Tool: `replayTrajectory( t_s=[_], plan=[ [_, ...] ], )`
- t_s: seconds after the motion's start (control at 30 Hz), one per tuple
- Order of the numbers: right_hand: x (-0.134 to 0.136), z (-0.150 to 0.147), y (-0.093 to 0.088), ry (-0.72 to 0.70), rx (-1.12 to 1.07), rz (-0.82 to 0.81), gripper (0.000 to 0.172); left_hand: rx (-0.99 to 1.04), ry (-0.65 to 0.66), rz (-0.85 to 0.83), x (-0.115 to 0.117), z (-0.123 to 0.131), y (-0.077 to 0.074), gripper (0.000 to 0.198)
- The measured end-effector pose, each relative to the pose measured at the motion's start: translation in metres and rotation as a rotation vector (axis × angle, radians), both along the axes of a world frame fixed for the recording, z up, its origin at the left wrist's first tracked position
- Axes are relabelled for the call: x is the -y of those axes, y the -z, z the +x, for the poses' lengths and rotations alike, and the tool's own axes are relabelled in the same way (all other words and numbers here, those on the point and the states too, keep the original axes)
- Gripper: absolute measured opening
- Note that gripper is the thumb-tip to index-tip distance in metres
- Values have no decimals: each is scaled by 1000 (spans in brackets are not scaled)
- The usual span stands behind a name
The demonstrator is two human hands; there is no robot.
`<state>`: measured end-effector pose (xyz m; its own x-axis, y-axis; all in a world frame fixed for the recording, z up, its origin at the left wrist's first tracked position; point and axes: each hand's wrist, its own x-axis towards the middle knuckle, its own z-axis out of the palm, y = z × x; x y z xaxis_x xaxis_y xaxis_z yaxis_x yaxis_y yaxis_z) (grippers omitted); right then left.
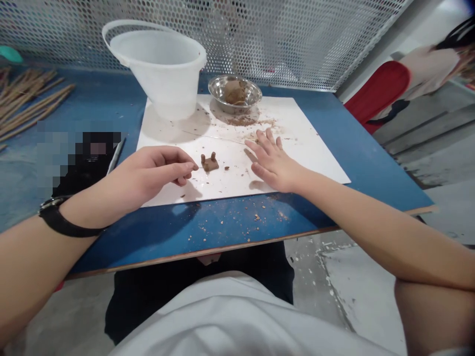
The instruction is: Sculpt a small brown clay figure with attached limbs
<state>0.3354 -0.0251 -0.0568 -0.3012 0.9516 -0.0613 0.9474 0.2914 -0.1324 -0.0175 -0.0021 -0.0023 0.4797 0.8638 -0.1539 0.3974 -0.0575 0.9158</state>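
With the middle of the white sheet as the dial's centre, a blue table (363, 163) spreads beneath everything, and the white sheet (308, 138) lies on it. A translucent white bucket (174, 84), its handle raised at the rear, stands at about 11 o'clock, partly over the sheet. Thin brown sticks (22, 96) lie in a loose bundle on the table between 9 and 10. At 9 o'clock, beyond the sheet, sits a flat dark object (79, 170), partly masked. A shiny metal bowl (253, 94) stands at 12 and holds a rounded brown lump (235, 92). The right hand (272, 160) is over the sheet near 4 o'clock, fingers spread, its grip open and holding nothing. The left hand (156, 170), a black watch (55, 212) on its wrist, is between 8 and 9; its grip is closed in a pinch, though what lies between the fingertips is too small to tell. Just beside those fingertips, at 8 o'clock, the small brown clay piece (211, 164) rests on the sheet, short stubs standing up from its flat base. Brown crumbs (243, 121) are scattered just below the bowl.
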Motion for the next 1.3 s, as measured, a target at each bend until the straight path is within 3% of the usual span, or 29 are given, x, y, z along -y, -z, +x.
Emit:
replayTrajectory(
  t_s=[0.23, 0.33, 0.5, 0.57, 0.7, 0.93, 1.13, 1.3],
  plan=[
    [-75, -1, -19, 33, -13, 194, 89, -4, -6, -3, 1, 1, -5, 25],
    [-86, 4, -26, 18, -94, 223, 86, 7, 2, -16, 2, 2, -6, 25],
    [-88, 8, -19, -4, -151, 279, 105, -24, 8, -2, 0, 2, -4, 25],
    [-86, 7, -13, -15, -128, 304, 107, -39, 3, 11, 0, 2, -3, 25],
    [-75, 1, -6, 22, -52, 270, 95, -47, -7, 26, -1, 3, -3, 24],
    [-57, -1, -9, 6, -6, 142, 99, -89, -39, 14, 1, 5, -7, 23],
    [-17, 20, -25, 123, -231, 403, 107, -138, -21, 56, 3, 4, -11, 24],
    [37, 29, -21, -61, -71, 139, 108, -135, 6, 54, 4, 6, -12, 28]
  ],
)
